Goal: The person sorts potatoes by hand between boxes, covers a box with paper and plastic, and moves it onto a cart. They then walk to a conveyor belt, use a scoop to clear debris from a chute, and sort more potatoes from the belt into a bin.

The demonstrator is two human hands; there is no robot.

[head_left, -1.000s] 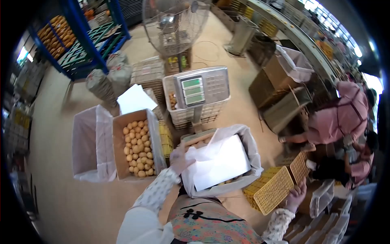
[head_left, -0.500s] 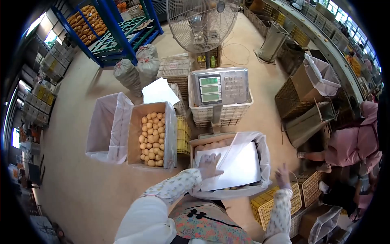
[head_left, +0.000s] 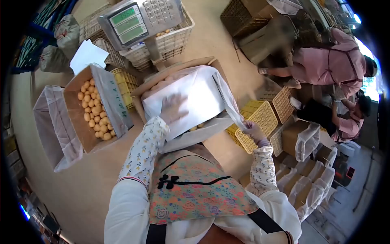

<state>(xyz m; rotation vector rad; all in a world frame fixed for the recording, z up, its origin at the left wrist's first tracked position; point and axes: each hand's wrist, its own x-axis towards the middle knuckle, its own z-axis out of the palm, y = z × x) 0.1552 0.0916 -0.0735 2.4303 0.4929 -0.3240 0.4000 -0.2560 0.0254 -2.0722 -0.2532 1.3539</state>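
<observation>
My left hand [head_left: 174, 109] lies with fingers spread on a white sheet [head_left: 205, 97], slightly blurred. The sheet covers most of a cardboard box [head_left: 214, 64] with a plastic liner [head_left: 226, 128]. Pale round produce shows under the liner film at the box's far left and in a small gap at the near edge. At the box's right side my right hand [head_left: 254, 131] is closed on the edge of the liner, which stretches from the box to the fingers. Behind the box stands a weighing scale [head_left: 142, 20] with green-lit displays.
To the left, an open box [head_left: 73, 97] holds yellowish potato-like produce, beside an empty-looking lined box [head_left: 44, 122]. White sheets [head_left: 87, 57] lie behind them. Yellow crates [head_left: 256, 118] stand at the right. Two people in pink [head_left: 331, 61] are farther right, near several lined boxes [head_left: 313, 175].
My view has shifted right and down. My right hand, which was free beside the box, now grips the liner edge. The sheet's right part, partly under film before, lies more uncovered.
</observation>
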